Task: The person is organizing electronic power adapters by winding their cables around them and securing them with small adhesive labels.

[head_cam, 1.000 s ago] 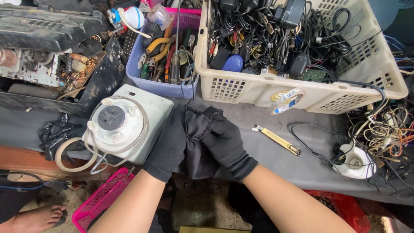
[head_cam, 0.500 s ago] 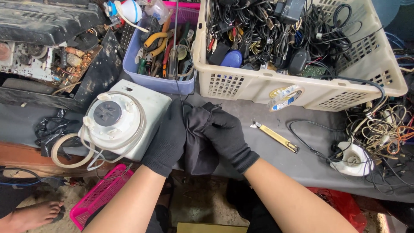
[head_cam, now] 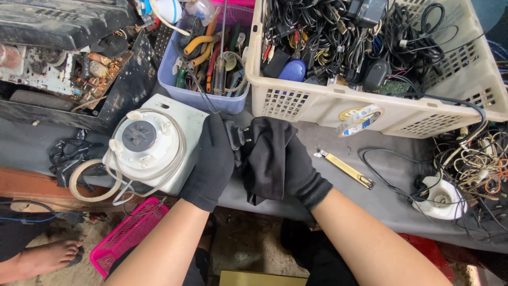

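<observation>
Sitting at the far left on the grey table [head_cam: 370, 212], the white round-topped appliance base [head_cam: 153, 145] lies just beside the gloved left hand [head_cam: 209, 164], whose fingers are closed round a black two-pin plug [head_cam: 235, 136] at its right edge. That plug's pins point right, straight at the black cloth [head_cam: 267, 159]. The gloved right hand [head_cam: 296, 167] grips the cloth, touching the plug.
</observation>
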